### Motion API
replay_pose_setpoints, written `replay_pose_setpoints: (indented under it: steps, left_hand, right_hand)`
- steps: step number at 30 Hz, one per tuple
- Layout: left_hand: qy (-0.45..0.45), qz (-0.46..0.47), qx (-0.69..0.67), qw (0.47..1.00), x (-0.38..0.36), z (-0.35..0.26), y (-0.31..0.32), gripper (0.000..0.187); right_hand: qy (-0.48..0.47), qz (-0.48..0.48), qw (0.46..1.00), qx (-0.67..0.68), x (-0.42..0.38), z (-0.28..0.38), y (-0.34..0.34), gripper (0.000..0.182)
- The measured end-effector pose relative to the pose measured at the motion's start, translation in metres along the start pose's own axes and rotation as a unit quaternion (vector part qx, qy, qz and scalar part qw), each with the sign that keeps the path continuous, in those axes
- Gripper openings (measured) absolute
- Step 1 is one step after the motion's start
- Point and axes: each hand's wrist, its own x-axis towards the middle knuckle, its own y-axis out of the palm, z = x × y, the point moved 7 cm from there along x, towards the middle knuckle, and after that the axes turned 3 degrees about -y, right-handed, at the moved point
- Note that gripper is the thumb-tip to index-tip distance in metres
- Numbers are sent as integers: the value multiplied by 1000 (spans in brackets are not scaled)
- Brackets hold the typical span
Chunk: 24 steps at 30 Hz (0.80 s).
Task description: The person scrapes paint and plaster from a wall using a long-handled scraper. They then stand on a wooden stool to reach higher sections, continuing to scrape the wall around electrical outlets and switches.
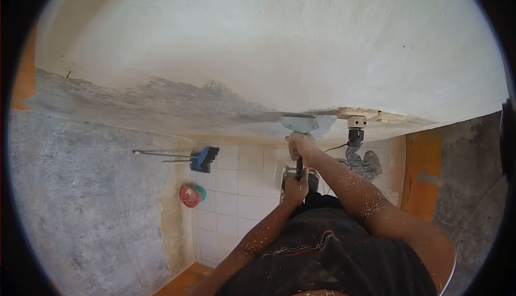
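A wide-bladed scraper (300,123) stands with its metal blade at the wall (236,33), along the line where pale paint meets bare grey patches. My right hand (304,149) is closed around the upper handle, just below the blade. Lower down, my left hand (295,188) wraps the black end of the same handle. Grey plaster shows to the left of the blade, and whitish paint covers the wall above. Light flakes cling to both forearms.
Right of the scraper, a wall socket (357,122) holds a black plug (355,136). Grey cloth-like material (365,161) hangs below it. A blue dustpan or broom head (203,159) leans at left, above a red and green bucket (192,195) on the tiled floor (227,202).
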Motion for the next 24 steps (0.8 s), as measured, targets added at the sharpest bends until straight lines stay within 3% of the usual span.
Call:
replay_pose_setpoints:
  steps: [6,10,13,20,24]
  left_hand:
    - [-17,42,-23,999,5,-4,-3,42]
    - [20,-11,-18,1000,0,4,3,45]
    - [-41,26,1,999,0,-13,-4,46]
    - [-23,8,-12,1000,0,0,0,44]
    - [-27,55,-73,995,12,8,8,43]
  right_hand:
    - [2,32,999,14,-3,1,6,30]
    - [16,28,999,17,0,-2,0,25]
    - [11,36,999,14,-6,6,8,29]
    - [27,12,1000,10,-10,4,7,28]
    - [-39,9,999,-36,-11,17,18,25]
